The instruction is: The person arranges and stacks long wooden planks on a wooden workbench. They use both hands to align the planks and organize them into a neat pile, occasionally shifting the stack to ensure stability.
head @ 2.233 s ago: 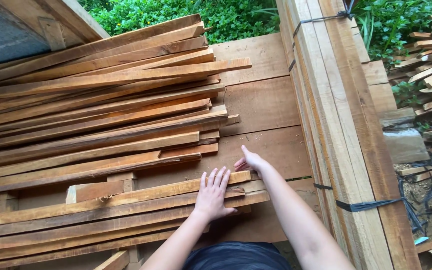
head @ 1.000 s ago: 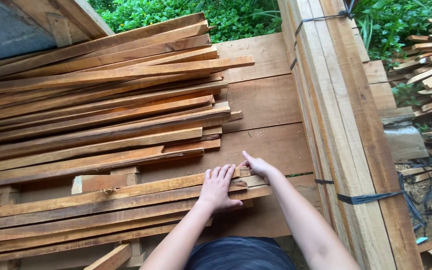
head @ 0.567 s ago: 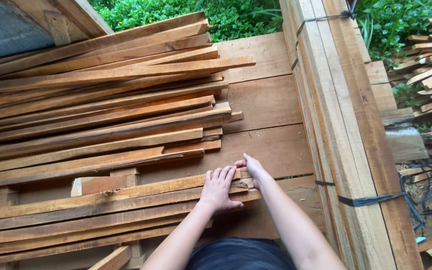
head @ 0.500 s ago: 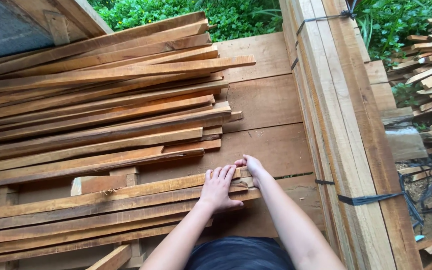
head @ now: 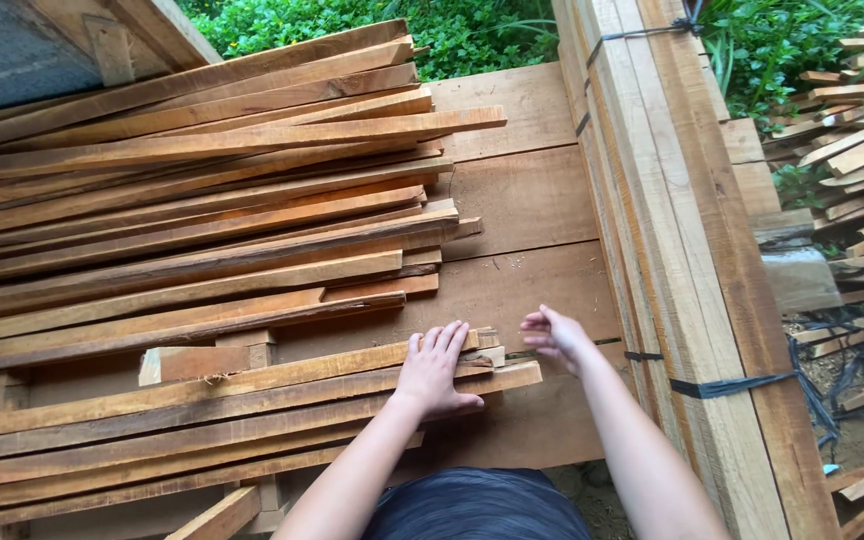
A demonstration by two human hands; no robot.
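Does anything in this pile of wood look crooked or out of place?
Yes. The slats lie fanned at slightly different angles with uneven ends, not squared up. One short block sits loose between two layers. Beside them, the strapped bundle of planks is neat. The left hand presses flat on the near slats; the right hand hovers at their ends.

Loose slats (head: 202, 250) lie left of strapped boards (head: 672, 230).

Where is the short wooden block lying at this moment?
In the head view the short wooden block lies lower left, wedged between long slats, left of the left hand.
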